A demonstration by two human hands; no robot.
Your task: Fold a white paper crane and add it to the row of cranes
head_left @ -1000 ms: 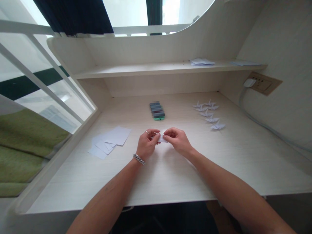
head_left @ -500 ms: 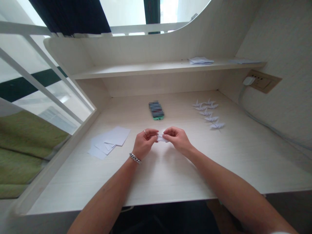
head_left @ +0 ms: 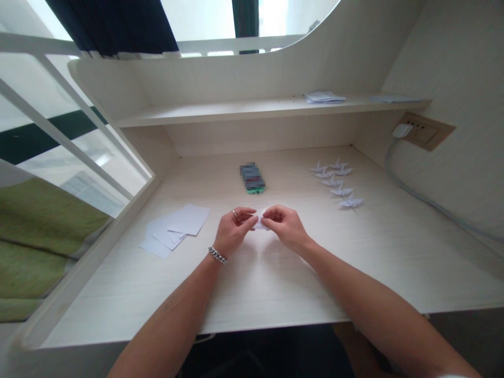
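Between my two hands is a small folded piece of white paper [head_left: 260, 224], held just above the desk, its form mostly covered by my fingers. My left hand [head_left: 235, 227], with a ring and a chain bracelet, pinches its left side between thumb and fingers. From the right, my right hand [head_left: 285, 224] grips the other side the same way. Both thumbs lie on the near face, close together. Several folded white paper cranes [head_left: 333, 181] stand in a loose group on the desk, beyond my right hand. Loose white paper sheets [head_left: 191, 218] overlap on the left.
A phone-like device [head_left: 252, 177], blurred out with a green lower edge, lies beyond my hands. Folded papers [head_left: 323, 97] rest on the shelf [head_left: 228, 113]. A plug [head_left: 402, 130] sits in the wall socket, its grey cable [head_left: 429, 202] running down the right side.
My left thumb has slid slightly right along the paper, so the thumbs are closer together and less of the paper shows. The objects on the desk stay put.
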